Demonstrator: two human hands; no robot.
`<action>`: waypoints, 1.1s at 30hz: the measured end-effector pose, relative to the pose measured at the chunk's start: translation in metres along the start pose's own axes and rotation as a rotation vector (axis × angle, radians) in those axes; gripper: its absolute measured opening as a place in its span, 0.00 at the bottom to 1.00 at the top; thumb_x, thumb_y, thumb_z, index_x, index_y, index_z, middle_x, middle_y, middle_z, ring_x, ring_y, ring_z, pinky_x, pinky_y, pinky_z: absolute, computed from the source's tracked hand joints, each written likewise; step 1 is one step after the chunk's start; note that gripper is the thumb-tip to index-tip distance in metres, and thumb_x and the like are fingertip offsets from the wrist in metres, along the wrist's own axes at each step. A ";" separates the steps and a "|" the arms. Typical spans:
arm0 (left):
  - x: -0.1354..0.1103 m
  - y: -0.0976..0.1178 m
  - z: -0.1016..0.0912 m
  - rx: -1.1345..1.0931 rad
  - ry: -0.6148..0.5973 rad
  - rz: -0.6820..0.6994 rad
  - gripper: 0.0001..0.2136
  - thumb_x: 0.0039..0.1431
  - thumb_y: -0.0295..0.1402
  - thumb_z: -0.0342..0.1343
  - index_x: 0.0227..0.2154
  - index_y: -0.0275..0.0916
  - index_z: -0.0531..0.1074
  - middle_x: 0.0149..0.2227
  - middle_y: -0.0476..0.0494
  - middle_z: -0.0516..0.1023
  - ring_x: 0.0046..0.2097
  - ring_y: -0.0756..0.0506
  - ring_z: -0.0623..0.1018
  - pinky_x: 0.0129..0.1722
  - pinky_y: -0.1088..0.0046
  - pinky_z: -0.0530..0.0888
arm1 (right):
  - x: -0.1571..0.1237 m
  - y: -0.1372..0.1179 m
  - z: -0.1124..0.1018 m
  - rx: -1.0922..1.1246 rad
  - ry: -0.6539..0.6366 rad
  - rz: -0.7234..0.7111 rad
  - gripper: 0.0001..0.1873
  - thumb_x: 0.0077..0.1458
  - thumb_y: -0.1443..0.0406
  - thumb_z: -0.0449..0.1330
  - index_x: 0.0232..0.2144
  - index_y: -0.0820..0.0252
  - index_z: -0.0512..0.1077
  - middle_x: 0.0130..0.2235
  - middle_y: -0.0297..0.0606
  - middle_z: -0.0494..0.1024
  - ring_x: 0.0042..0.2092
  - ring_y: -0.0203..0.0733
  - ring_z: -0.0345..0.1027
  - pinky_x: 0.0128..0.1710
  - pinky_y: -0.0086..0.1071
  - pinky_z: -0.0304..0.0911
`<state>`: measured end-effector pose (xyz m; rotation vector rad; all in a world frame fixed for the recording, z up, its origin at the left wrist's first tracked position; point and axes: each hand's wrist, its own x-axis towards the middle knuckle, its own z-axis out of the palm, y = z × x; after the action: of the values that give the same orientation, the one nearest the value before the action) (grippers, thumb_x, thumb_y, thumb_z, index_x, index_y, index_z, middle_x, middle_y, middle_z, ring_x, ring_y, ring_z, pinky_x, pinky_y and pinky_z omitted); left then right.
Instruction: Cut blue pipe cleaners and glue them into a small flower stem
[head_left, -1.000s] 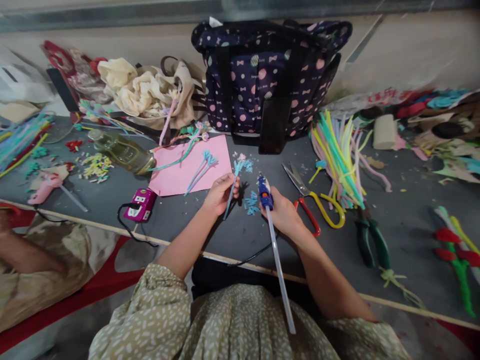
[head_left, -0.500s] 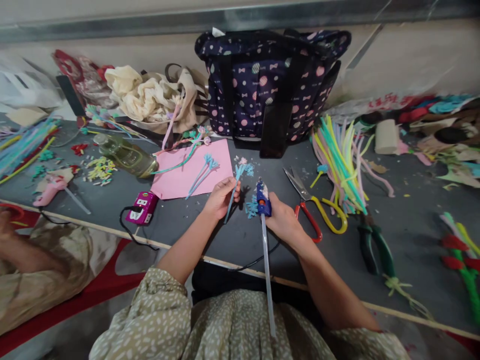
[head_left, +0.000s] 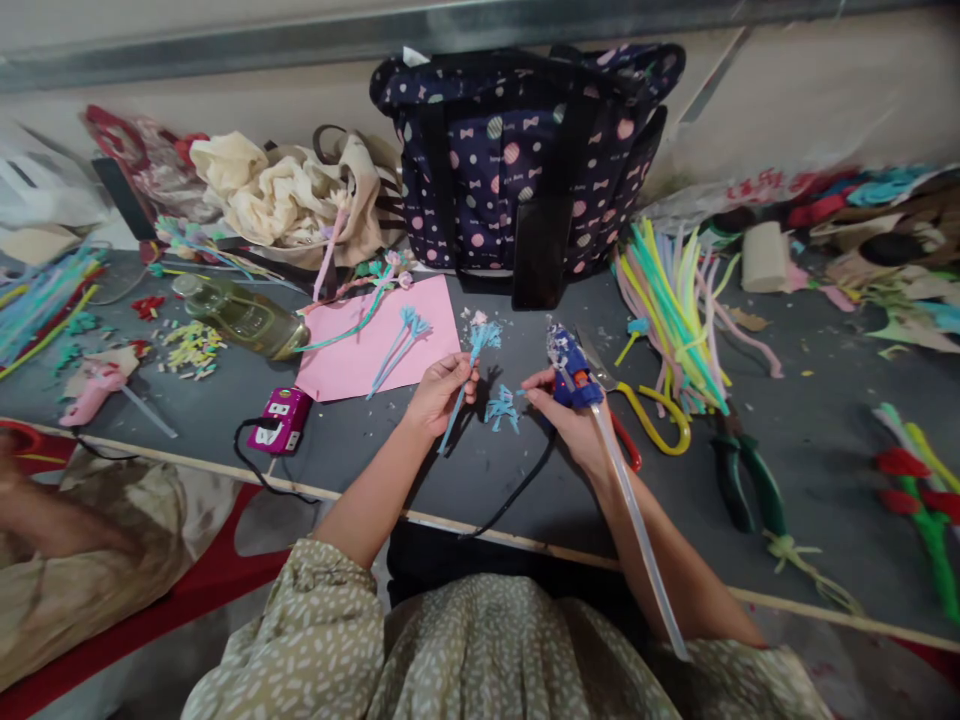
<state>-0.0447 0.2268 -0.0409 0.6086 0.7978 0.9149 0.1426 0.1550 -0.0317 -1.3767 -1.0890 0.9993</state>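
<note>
My left hand (head_left: 441,391) pinches the stem of a light blue pipe-cleaner flower (head_left: 474,350), its head pointing away over the dark table (head_left: 390,450). My right hand (head_left: 574,425) is closed around a blue glue gun (head_left: 571,363) with a long clear glue stick (head_left: 637,520) sticking out toward me. The right fingertips reach down to a small heap of blue pipe-cleaner bits (head_left: 501,408) lying between the two hands. A black cable (head_left: 517,488) runs from the gun off the table's front edge.
Scissors with red and yellow handles (head_left: 637,415) lie right of the gun, green pliers (head_left: 739,475) beyond. A pipe-cleaner bundle (head_left: 675,310), spotted bag (head_left: 517,160), pink paper (head_left: 379,340), bottle (head_left: 240,315) and pink device (head_left: 281,420) surround. Another person's arm (head_left: 45,525) is at left.
My right hand has swung the glue gun to the right and tilted it, and its fingers have dropped onto the blue bits. The left hand with the flower stays about where it was.
</note>
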 end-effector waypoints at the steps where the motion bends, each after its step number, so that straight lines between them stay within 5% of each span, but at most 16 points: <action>1: 0.000 0.000 0.001 0.013 0.004 -0.008 0.19 0.40 0.37 0.72 0.30 0.33 0.72 0.23 0.51 0.72 0.20 0.57 0.67 0.19 0.83 0.65 | 0.000 0.001 0.000 0.009 0.010 0.003 0.08 0.50 0.61 0.63 0.33 0.58 0.73 0.34 0.35 0.76 0.33 0.36 0.67 0.36 0.33 0.66; 11: 0.000 -0.003 -0.002 0.152 -0.030 -0.098 0.13 0.45 0.36 0.69 0.26 0.33 0.72 0.21 0.49 0.73 0.19 0.54 0.70 0.19 0.79 0.68 | 0.000 0.006 0.003 0.162 0.015 0.021 0.11 0.51 0.58 0.64 0.33 0.57 0.70 0.34 0.34 0.76 0.33 0.37 0.71 0.34 0.32 0.68; 33: -0.003 -0.010 0.001 0.367 -0.128 -0.163 0.13 0.48 0.38 0.67 0.27 0.33 0.72 0.21 0.49 0.75 0.20 0.54 0.71 0.23 0.79 0.70 | 0.002 0.001 -0.001 0.079 0.115 -0.089 0.07 0.51 0.62 0.64 0.32 0.57 0.71 0.34 0.34 0.76 0.35 0.37 0.70 0.39 0.35 0.68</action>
<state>-0.0409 0.2193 -0.0465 0.8988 0.8928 0.5768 0.1436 0.1564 -0.0324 -1.2950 -1.0062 0.8784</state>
